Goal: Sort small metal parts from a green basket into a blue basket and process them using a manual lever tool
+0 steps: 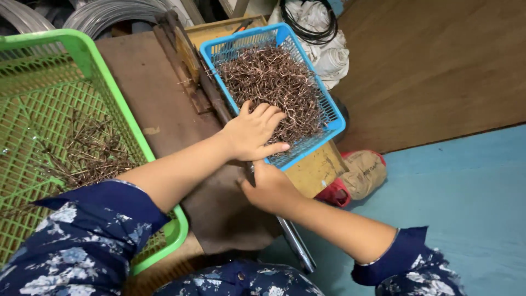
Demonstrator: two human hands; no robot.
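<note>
Up at twelve o'clock, the left hand point(253, 131) lies spread, fingers apart, on bent copper wire pieces point(274, 87) heaped in the blue basket point(334, 118). Just below, the right hand point(269, 189) grips the metal bar point(296, 244), seemingly steadying it on the bench point(159, 104); a green basket point(93, 66) sits at nine o'clock.

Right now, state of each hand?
Left hand: open, fingers spread on the wire pieces in the blue basket.
Right hand: closed on the metal bar.

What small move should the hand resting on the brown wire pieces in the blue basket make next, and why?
Probably close the fingers to pinch a few bent brown wire pieces: the left hand lies flat and open on the heap in the blue plastic basket, gripping nothing yet.
</note>
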